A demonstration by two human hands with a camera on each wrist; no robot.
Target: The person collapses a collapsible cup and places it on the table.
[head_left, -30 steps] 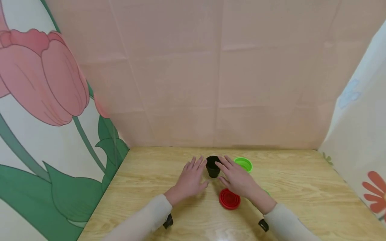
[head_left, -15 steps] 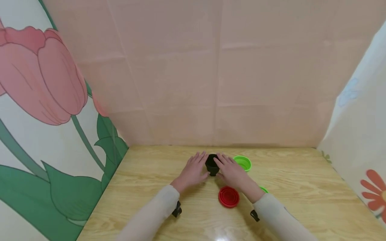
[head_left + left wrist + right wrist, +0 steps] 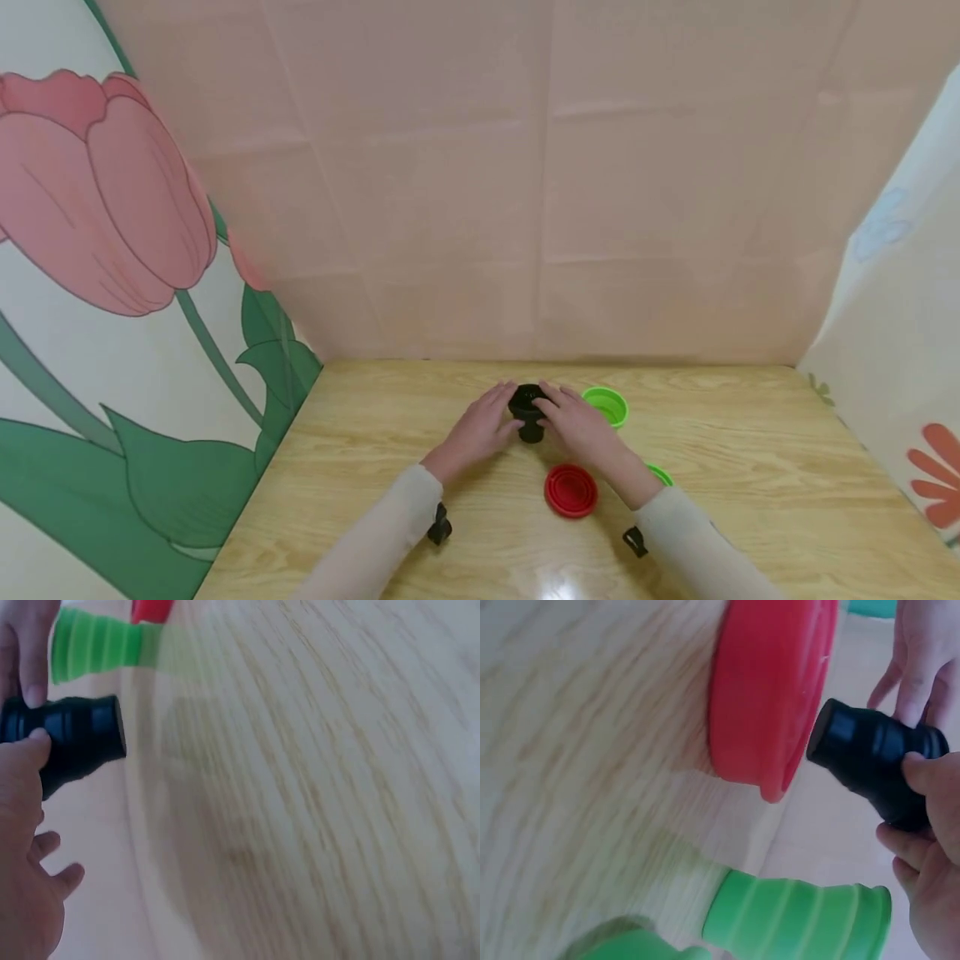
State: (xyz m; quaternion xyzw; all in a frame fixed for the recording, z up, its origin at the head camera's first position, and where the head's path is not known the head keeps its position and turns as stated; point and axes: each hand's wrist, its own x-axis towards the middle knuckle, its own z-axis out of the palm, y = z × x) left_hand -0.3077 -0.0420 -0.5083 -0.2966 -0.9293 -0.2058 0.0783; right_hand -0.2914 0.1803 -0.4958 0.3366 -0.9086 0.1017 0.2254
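Observation:
A black ribbed collapsible cup [image 3: 531, 432] is between both hands, wide at the rim and stepped narrower toward its base. My left hand [image 3: 474, 432] grips its left side, thumb low and fingers near the rim. From the other side my right hand [image 3: 583, 429] holds it the same way. In the left wrist view, a thumb and fingertip press the ribbed wall of the black cup [image 3: 82, 739]. The right wrist view shows the black cup [image 3: 870, 754] tilted in that view, its flat base free of the fingers.
A tall green ribbed cup [image 3: 606, 405] stands right of the black one. Nearer lies a flattened red collapsible cup [image 3: 571, 492]. Another green piece [image 3: 660, 475] is partly hidden behind the right forearm. Pink cloth [image 3: 450, 208] hangs behind the wooden table [image 3: 375, 417].
Both hands have closed in on the black cup, the left moving right. The cup's smooth tapered wall now shows a step, with a wide top over a narrower base.

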